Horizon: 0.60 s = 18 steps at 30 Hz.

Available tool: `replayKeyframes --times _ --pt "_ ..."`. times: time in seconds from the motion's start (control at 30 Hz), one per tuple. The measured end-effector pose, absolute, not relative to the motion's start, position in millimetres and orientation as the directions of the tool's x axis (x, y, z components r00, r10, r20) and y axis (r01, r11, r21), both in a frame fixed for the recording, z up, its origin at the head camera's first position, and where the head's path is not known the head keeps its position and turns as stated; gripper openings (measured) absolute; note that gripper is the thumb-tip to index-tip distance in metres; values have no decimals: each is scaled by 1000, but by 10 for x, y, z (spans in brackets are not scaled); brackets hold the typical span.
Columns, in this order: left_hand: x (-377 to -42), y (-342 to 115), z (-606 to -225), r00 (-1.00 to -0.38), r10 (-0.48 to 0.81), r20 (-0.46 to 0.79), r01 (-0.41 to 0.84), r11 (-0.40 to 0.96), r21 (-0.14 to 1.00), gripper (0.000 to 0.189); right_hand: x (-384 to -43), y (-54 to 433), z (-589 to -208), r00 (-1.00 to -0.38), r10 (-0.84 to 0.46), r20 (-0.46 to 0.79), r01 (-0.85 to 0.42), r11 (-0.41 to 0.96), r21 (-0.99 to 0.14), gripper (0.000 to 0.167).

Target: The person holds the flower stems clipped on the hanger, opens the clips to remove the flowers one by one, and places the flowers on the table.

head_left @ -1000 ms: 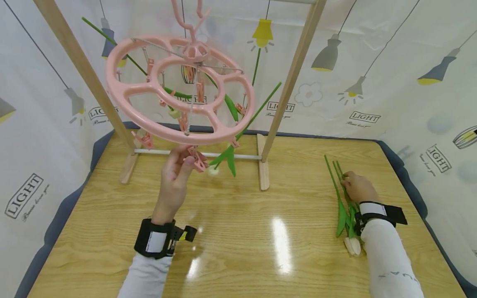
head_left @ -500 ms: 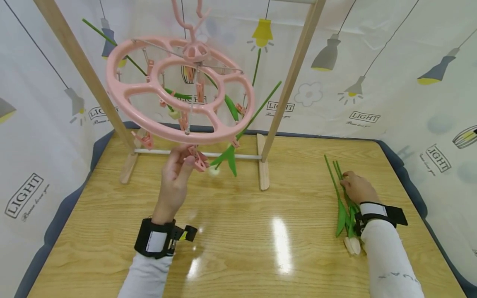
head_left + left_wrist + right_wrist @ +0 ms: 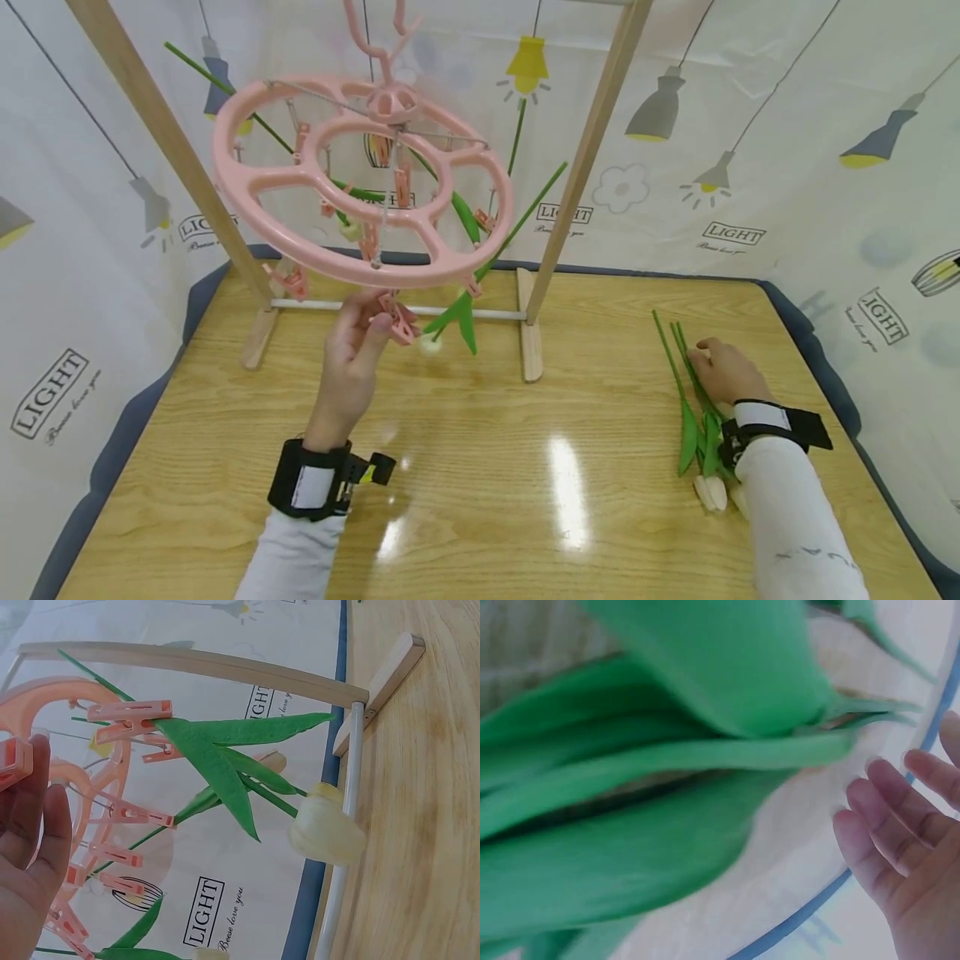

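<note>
My left hand [image 3: 352,358] pinches a pink clothespin [image 3: 397,325] hanging from the near rim of the round pink clip hanger [image 3: 330,260]. A white artificial tulip [image 3: 326,825] hangs bloom-down from another clip beside that hand, its green leaves [image 3: 217,776] spread. More tulip stems cross the hanger farther back. At the right of the table, my right hand [image 3: 727,371] is just beside several loose tulips [image 3: 688,442] lying with their blooms toward me. In the right wrist view its fingers [image 3: 870,810] are extended, apart from the large green leaves [image 3: 630,870]; nothing is in them.
A wooden stand with upright posts [image 3: 581,183] and a white lower bar [image 3: 480,315] surrounds the hanger. Its foot [image 3: 530,350] rests on the wooden table [image 3: 465,467]. A lamp-print curtain [image 3: 795,125] encloses the back and sides.
My right hand has shifted slightly right, off the tulip stems, and its fingers have loosened. Another pale bloom shows near the right wrist. The left hand keeps its pinch in the same place.
</note>
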<state>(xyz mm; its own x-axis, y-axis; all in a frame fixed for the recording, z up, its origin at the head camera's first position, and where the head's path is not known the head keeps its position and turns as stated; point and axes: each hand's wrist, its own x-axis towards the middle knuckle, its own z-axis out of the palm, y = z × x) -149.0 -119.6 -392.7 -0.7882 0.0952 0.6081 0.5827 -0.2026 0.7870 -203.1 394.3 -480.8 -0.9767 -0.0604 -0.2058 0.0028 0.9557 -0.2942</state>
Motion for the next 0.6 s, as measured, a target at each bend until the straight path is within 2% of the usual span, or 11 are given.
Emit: replayKeyframes --times 0.27,0.47,0.6 --pt "-1480 -1164 -3915 -783 101 614 585 -213 782 29 -2106 3588 -4631 -992 -104 -65 -76 939 -335 54" --pt "-1470 -1168 -3900 -786 105 610 582 -208 786 29 -2227 3181 -4381 -982 -186 -21 -166 918 -361 62" --pt "-1449 -1166 -3876 -798 99 595 573 -183 799 26 -2303 2948 -4274 -970 -242 33 -236 889 -393 58"
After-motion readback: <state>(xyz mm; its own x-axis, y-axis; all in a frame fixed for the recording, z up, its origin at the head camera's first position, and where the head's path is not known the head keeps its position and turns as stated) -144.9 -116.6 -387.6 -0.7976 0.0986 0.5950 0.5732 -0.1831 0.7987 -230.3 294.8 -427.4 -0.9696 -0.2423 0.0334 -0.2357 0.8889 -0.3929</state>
